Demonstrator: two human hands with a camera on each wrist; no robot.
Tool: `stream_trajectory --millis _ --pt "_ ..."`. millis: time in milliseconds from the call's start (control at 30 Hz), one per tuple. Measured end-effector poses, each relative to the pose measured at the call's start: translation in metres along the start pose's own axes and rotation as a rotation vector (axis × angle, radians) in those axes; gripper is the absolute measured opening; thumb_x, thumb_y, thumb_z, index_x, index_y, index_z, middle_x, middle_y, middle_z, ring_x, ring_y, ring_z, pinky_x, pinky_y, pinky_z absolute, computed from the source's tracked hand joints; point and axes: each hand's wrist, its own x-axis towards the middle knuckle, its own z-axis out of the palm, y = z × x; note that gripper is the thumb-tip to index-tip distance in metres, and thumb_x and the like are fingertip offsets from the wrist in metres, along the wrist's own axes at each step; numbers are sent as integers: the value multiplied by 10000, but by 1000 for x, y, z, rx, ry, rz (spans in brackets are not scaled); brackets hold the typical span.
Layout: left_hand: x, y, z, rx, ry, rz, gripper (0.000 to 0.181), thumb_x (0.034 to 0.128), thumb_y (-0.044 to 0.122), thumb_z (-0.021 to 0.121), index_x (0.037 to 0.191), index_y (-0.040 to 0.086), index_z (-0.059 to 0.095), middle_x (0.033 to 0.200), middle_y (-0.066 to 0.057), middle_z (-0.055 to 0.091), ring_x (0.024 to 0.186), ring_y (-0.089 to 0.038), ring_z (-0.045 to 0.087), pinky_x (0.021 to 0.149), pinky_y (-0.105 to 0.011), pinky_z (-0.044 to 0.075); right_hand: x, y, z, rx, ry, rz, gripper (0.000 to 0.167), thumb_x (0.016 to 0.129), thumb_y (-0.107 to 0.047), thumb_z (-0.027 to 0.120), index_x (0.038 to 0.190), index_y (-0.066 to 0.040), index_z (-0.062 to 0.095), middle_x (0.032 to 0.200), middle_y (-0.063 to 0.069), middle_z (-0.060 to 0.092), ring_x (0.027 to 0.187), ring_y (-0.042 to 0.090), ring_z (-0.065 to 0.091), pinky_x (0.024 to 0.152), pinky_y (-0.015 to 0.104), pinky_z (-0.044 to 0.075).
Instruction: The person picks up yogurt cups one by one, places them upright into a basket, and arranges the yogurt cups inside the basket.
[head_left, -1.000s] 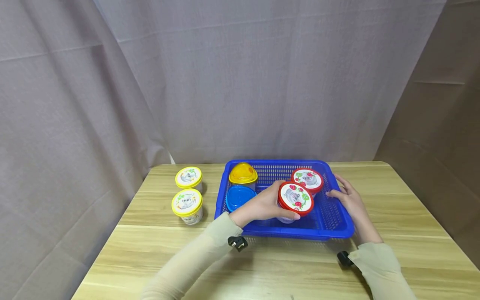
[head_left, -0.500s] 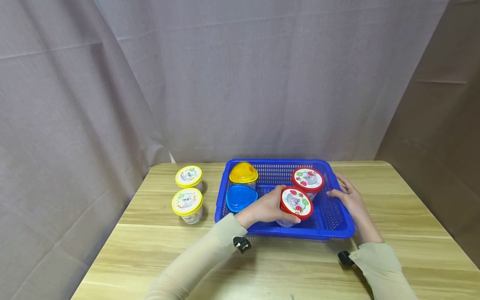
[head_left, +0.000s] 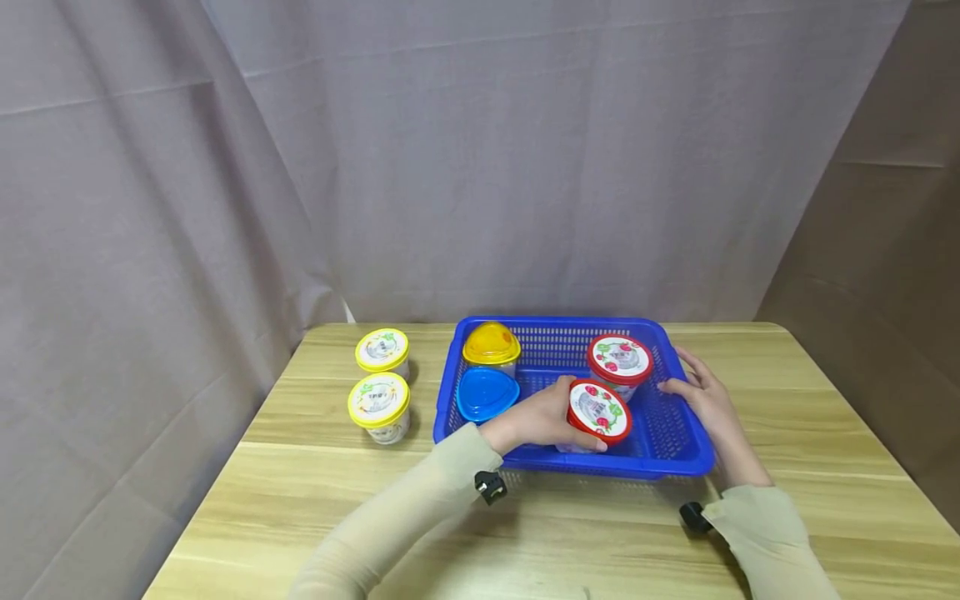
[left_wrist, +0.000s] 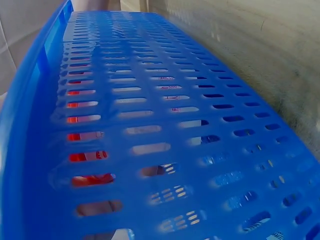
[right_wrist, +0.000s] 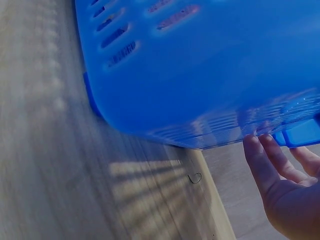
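My left hand [head_left: 536, 417] grips a clear tub with a red strawberry-printed lid [head_left: 600, 412], low inside the blue plastic basket [head_left: 525, 460], near its front wall. Behind it stands a second red-lidded tub [head_left: 621, 358]. At the basket's right end my right hand [head_left: 708, 408] holds the side, thumb over the rim. In the right wrist view its fingers [right_wrist: 262, 167] touch the outer wall. Through the basket's slots in the left wrist view, bits of a red lid [left_wrist: 92, 180] show; the left hand is mostly hidden there.
A yellow-lidded container [head_left: 491, 343] and a blue-lidded container [head_left: 487, 393] stand in the basket's left end. Two tubs with yellow-rimmed lids, a front one [head_left: 380, 404] and a back one [head_left: 382, 350], stand left on the wooden table [head_left: 300, 500]. Grey curtain [head_left: 450, 167] hangs behind.
My left hand has lowered the red-lidded tub deeper into the basket, slightly toward the front wall. The right hand keeps its hold on the basket's side.
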Motion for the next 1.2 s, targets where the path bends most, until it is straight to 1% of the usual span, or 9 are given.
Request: stream_trajectory --millis 133,267,333,500,767,933,1033,1100,1200 --pt "0 1 1 -2 -17 -20 854 765 341 893 1371 26 382 1160 -45 570 913 -113 611 823 -228 535 0 0 0 3 2 5 817 970 -203 629 1632 -197 150 1573 283 308 825 5 635 722 290 590" --pt "1 2 2 46 -58 -46 867 786 325 877 1399 1 356 1218 -95 582 1027 -152 618 934 -257 510 0 0 0 6 5 14 816 970 -196 628 1632 -202 150 1576 279 306 813 9 641 717 291 592" --pt "1 2 3 92 -66 -53 889 792 336 868 1418 -12 341 1249 -108 580 1098 -140 576 991 -244 465 1 0 0 3 5 16 816 971 -202 628 1632 -202 149 1578 277 305 811 7 637 715 289 592" --pt "5 6 4 117 -82 -51 903 797 331 862 1426 -44 333 1238 -129 588 1092 -155 587 971 -246 474 1 1 0 -3 12 5 811 967 -214 642 1630 -207 174 1571 266 328 819 4 638 716 286 591" --pt "14 18 10 153 -113 -65 921 806 362 847 1461 -21 324 1268 -99 586 1111 -132 576 982 -251 467 3 3 -1 9 17 2 813 960 -182 653 1626 -186 187 1523 206 415 836 7 649 720 276 590" --pt "23 20 15 122 -97 -14 1015 783 318 870 1502 -16 236 1279 -119 599 1118 -125 586 986 -211 444 3 3 -1 24 18 1 820 954 -171 662 1626 -191 193 1363 15 562 842 -6 643 723 258 584" --pt "27 22 18 103 -98 6 1054 779 295 874 1512 -11 182 1273 -125 613 1111 -119 592 980 -199 441 2 2 -1 31 20 0 821 948 -177 673 1624 -201 208 1262 -96 580 844 -6 643 725 255 583" --pt "29 24 19 99 -107 0 1004 786 292 868 1488 -11 217 1260 -121 620 1107 -112 589 971 -193 442 1 2 -1 27 20 2 820 949 -188 675 1624 -208 212 1276 -77 576 845 -5 644 727 257 583" --pt "30 27 22 113 -120 -18 937 798 312 857 1458 -16 278 1244 -108 618 1099 -99 583 955 -188 447 1 1 -1 11 23 5 815 953 -209 675 1624 -210 213 1411 91 531 840 -5 641 726 260 583"
